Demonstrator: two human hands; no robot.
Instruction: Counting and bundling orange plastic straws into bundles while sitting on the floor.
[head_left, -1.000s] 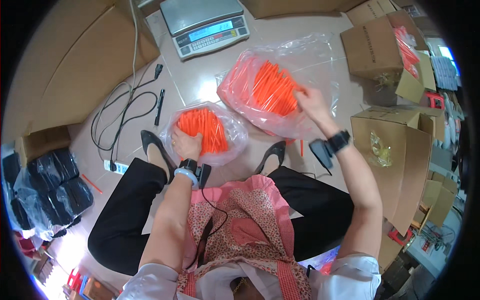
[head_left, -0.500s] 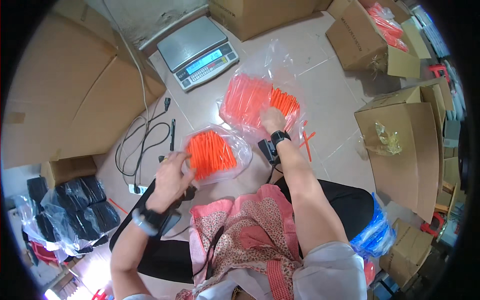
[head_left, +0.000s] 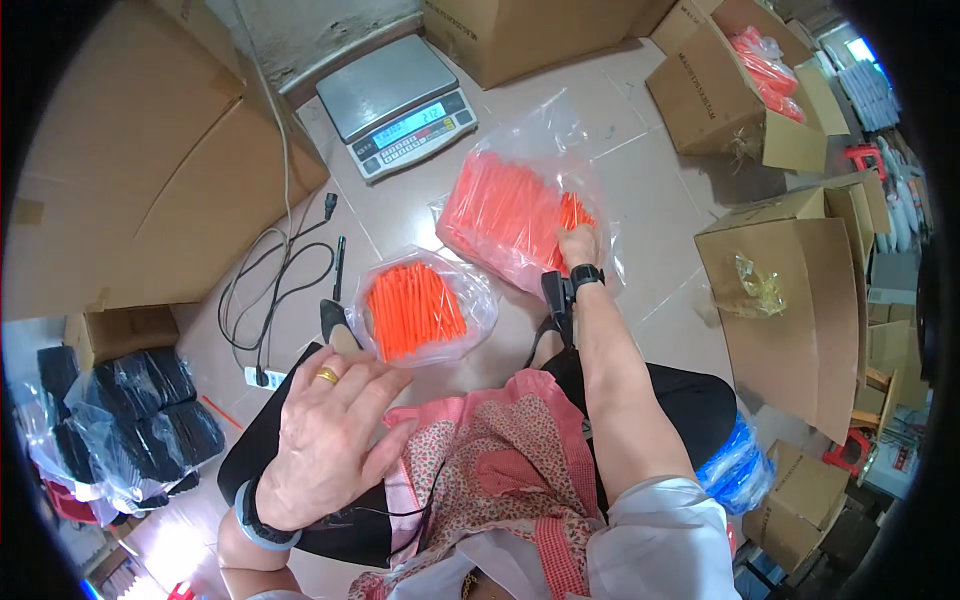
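Observation:
A large clear plastic bag packed with orange-red plastic sticks lies on the floor ahead. At its right side, bare bright orange sticks show. My right hand is closed against them at that side of the bag; what its fingers grip is hidden. Nearer me, a smaller open bag holds a bundle of orange sticks. My left hand, with a ring on one finger, is raised over my lap just below the small bag. Its fingers are apart and hold nothing.
A digital scale stands beyond the bags. Cables and a black pen lie left. Cardboard boxes flank both sides, one holding red bags. Black wrapped packs sit at lower left.
My left hand has drawn back from the small bundle toward me. My right hand has shifted slightly right and nearer. The loose sticks right of the large bag no longer show.

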